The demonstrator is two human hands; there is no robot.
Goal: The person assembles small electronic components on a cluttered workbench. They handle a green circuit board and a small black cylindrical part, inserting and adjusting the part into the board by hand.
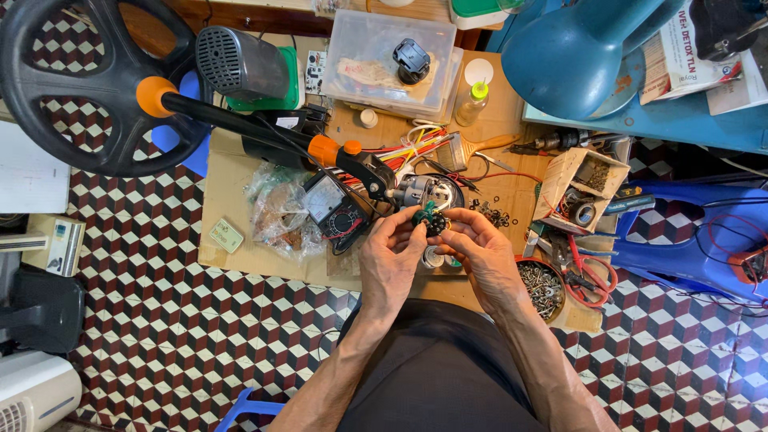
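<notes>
My left hand (390,256) and my right hand (478,250) meet above a sheet of cardboard (232,172) on the floor. Together they pinch a small dark part with a green piece (430,219) between the fingertips. Just beyond the fingers lies a small round motor-like unit (424,190) with coloured wires (416,148) fanning out of it. An analog multimeter (328,204) lies to the left of my left hand.
A fan stand with a black round base (68,80) and orange collars lies across the cardboard. A clear plastic box (384,60), a paintbrush (476,148), a small cardboard parts box (580,188), a tin of screws (542,288), red-handled pliers (588,276) and a blue lamp shade (568,56) surround the spot.
</notes>
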